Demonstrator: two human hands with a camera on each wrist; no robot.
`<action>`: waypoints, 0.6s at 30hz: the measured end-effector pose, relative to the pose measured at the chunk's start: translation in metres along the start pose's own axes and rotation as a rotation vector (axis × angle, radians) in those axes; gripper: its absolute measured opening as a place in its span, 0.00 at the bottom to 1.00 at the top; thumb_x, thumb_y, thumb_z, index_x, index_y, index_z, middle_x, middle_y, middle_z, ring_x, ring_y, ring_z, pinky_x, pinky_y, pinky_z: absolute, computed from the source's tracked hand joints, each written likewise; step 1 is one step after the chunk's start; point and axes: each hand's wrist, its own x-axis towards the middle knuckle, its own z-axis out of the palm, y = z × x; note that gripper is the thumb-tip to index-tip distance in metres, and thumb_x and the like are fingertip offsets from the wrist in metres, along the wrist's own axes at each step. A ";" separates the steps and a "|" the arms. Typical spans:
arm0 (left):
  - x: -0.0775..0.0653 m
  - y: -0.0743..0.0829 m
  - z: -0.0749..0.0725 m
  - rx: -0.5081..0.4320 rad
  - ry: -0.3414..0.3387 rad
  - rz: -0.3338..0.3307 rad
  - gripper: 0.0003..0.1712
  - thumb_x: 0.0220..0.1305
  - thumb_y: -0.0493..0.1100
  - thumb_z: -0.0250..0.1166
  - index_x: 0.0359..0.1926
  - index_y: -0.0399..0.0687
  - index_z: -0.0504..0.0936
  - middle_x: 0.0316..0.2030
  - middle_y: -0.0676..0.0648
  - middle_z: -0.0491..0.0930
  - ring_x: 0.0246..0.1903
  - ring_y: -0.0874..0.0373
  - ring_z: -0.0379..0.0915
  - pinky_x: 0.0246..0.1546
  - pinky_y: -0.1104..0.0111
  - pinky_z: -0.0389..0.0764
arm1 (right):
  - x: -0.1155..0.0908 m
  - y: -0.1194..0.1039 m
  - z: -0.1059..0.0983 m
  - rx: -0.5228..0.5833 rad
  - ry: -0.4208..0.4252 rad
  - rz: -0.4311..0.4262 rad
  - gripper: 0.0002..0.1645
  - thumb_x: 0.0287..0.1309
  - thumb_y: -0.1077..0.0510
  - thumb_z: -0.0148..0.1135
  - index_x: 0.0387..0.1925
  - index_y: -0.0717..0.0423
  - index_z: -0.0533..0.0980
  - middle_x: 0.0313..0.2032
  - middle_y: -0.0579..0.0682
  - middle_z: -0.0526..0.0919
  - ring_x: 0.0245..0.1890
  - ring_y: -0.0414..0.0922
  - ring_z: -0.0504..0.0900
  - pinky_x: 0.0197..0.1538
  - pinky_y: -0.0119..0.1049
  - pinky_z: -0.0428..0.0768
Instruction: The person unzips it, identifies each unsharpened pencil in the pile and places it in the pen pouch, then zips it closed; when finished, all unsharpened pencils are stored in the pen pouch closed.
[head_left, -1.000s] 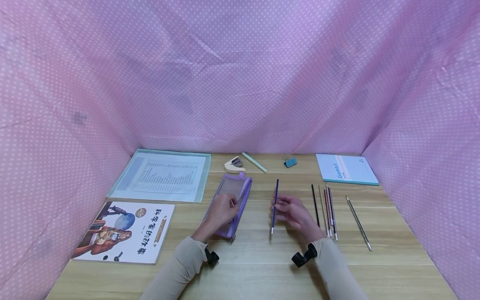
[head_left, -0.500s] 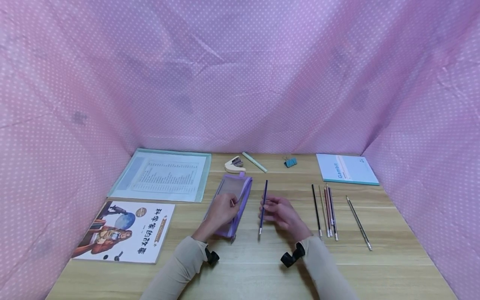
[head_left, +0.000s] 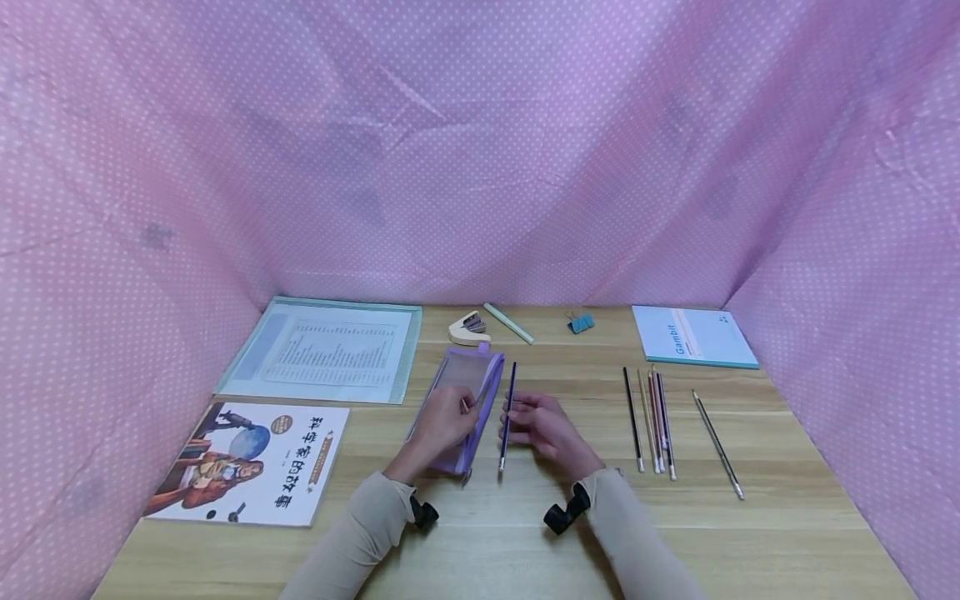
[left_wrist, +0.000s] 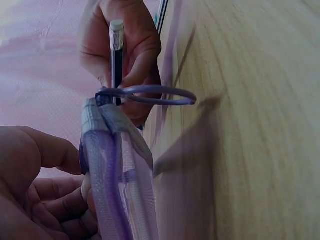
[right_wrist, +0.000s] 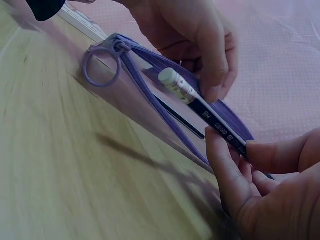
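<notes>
In the head view my left hand (head_left: 444, 423) pinches the edge of a purple mesh pencil case (head_left: 465, 369) that lies at the middle of the table. Its zip is undone, and the mouth gapes in the right wrist view, where a dark stick shows inside the opening. A ring pull (left_wrist: 165, 90) hangs at the near end of the zip. Just right of the case, my right hand (head_left: 546, 427) holds a dark blue pencil (right_wrist: 212, 117) between thumb and fingers. The white eraser (right_wrist: 169, 76) points toward me, and the pencil runs roughly alongside the case.
Several pencils (head_left: 656, 425) lie side by side to the right, one more pencil (head_left: 717, 446) beyond. A picture book (head_left: 296, 467) and a document folder (head_left: 412, 350) lie left. Behind are a cream curved object (head_left: 459, 335), a pale green pen (head_left: 508, 323), binder clip (head_left: 581, 323) and notebook (head_left: 708, 337).
My right hand has moved left with the pencil, from well clear of the pencil case to close beside its right edge. The left hand has stayed in place on the case.
</notes>
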 end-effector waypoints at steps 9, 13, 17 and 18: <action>0.000 0.000 0.000 -0.001 0.009 0.013 0.04 0.56 0.34 0.64 0.26 0.42 0.82 0.19 0.48 0.81 0.15 0.64 0.71 0.13 0.74 0.71 | 0.006 0.001 0.012 -0.029 -0.001 -0.005 0.30 0.66 0.72 0.48 0.69 0.69 0.61 0.48 0.56 0.80 0.44 0.44 0.82 0.50 0.44 0.87; 0.000 0.000 0.000 -0.005 0.011 0.014 0.04 0.56 0.34 0.64 0.25 0.42 0.82 0.19 0.48 0.81 0.16 0.63 0.71 0.13 0.74 0.71 | 0.009 0.001 0.015 -0.050 -0.013 -0.005 0.29 0.66 0.72 0.48 0.68 0.70 0.62 0.48 0.56 0.81 0.43 0.43 0.83 0.51 0.45 0.86; 0.000 0.000 0.000 -0.005 0.009 0.013 0.04 0.55 0.34 0.64 0.26 0.41 0.83 0.20 0.47 0.82 0.17 0.63 0.71 0.14 0.74 0.72 | 0.012 0.001 0.017 -0.046 -0.024 -0.015 0.29 0.66 0.73 0.48 0.67 0.73 0.61 0.47 0.55 0.83 0.41 0.42 0.84 0.51 0.46 0.86; 0.000 0.001 -0.001 -0.010 0.005 0.005 0.03 0.55 0.34 0.64 0.26 0.41 0.83 0.21 0.47 0.82 0.17 0.63 0.72 0.14 0.74 0.72 | 0.013 0.001 0.018 -0.042 -0.026 -0.018 0.29 0.65 0.73 0.49 0.68 0.73 0.61 0.46 0.55 0.83 0.40 0.42 0.85 0.51 0.46 0.86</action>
